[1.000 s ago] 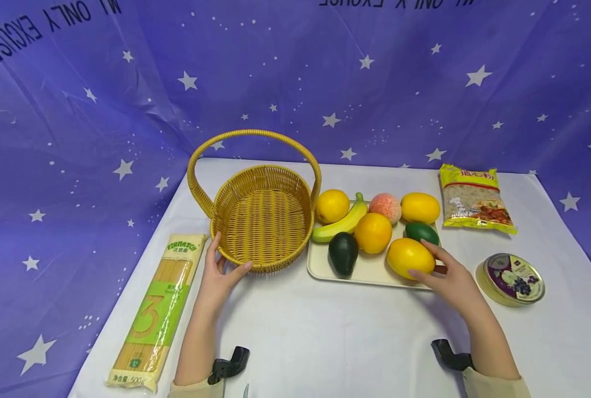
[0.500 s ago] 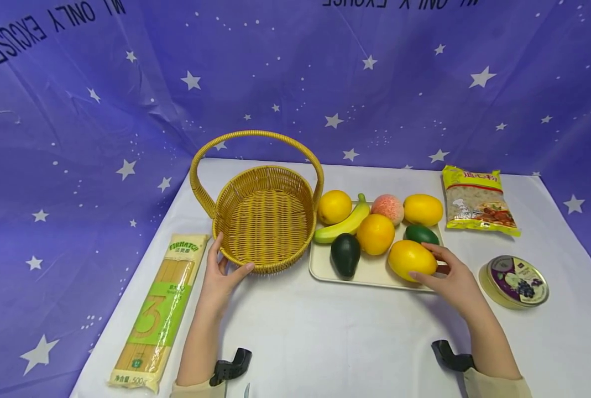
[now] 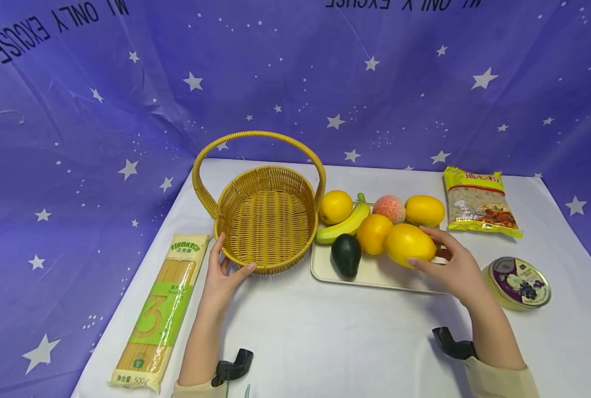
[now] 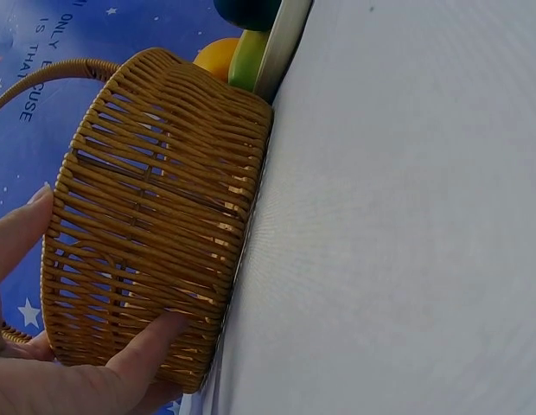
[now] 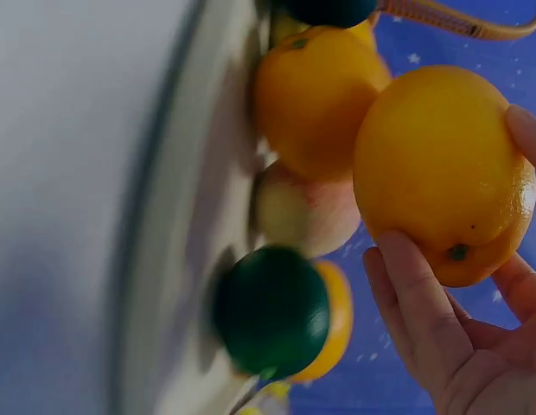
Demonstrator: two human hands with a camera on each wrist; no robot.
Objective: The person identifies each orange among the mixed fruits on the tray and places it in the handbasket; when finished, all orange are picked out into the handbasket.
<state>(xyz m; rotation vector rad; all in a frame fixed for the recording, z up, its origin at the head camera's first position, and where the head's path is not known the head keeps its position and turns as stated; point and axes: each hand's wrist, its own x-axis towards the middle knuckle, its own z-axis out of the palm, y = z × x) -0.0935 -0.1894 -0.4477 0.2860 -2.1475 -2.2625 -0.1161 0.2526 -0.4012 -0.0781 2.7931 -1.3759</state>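
My right hand (image 3: 451, 268) holds an oval yellow fruit (image 3: 409, 245) between thumb and fingers, raised over the right part of a cream tray (image 3: 380, 275). In the right wrist view the fruit's dark stem spot shows, and a dark green fruit (image 5: 272, 311) lies below it on the tray. My left hand (image 3: 223, 287) touches the near left side of a wicker basket (image 3: 267, 226). Its thumb rests at the front rim, its fingers spread along the outer wall (image 4: 156, 216). Nothing lies inside the basket. An orange (image 3: 374, 233) and a dark avocado (image 3: 346, 255) sit left of the raised fruit.
The tray also bears a banana (image 3: 345, 225), a peach (image 3: 390, 209) and yellow fruits (image 3: 424, 210) at its back. Spaghetti in a long pack (image 3: 161, 315) lies left. A yellow food bag (image 3: 481, 202) and a round tin (image 3: 519, 283) stand right. The basket's tall handle (image 3: 260, 134) arches up.
My right hand has lifted the oval yellow fruit a little off the tray; it now covers the dark green fruit in the head view. The left hand stays at the basket.
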